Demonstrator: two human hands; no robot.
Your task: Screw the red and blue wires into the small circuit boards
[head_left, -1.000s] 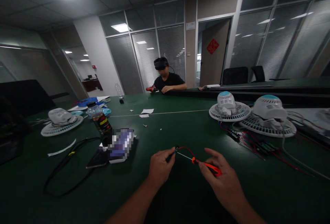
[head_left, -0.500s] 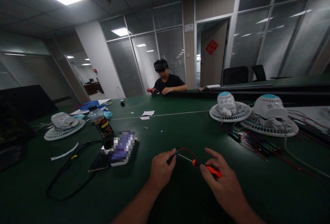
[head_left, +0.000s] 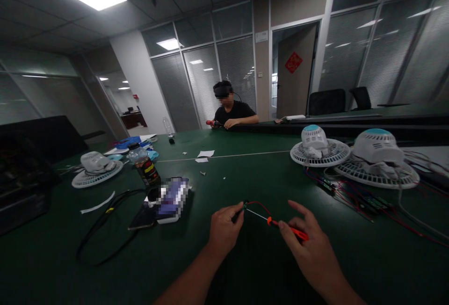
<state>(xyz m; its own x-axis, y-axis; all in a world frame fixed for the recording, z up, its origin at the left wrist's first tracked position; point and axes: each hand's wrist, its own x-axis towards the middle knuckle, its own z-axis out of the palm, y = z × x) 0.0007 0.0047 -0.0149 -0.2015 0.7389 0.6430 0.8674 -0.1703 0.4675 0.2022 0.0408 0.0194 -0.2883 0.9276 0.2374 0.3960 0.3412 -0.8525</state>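
- Two bare hands, the left hand (head_left: pixel 225 230) and the right hand (head_left: pixel 310 244), were held over the green table (head_left: pixel 210 181).
- The left hand pinched a small green part (head_left: pixel 244 206) between thumb and forefinger, in front of the right hand and to its left.
- The right hand gripped the orange-and-black handle of a screwdriver (head_left: pixel 269 221), its forefinger raised clear.
- The screwdriver's shaft pointed at the small green part; whether the tip touched it, I could not tell.
- A red wire (head_left: pixel 260 204) arched from the small green part toward the screwdriver's collar.
- Farther right, circuit boards (head_left: pixel 377 202) with wires lay near a white fan unit (head_left: pixel 377 148).
- On the left, a labelled bottle (head_left: pixel 145 164) stood behind a dark phone-like slab (head_left: pixel 142 218).
- Across the table sat a person (head_left: pixel 236 108) with a red tool (head_left: pixel 211 123).
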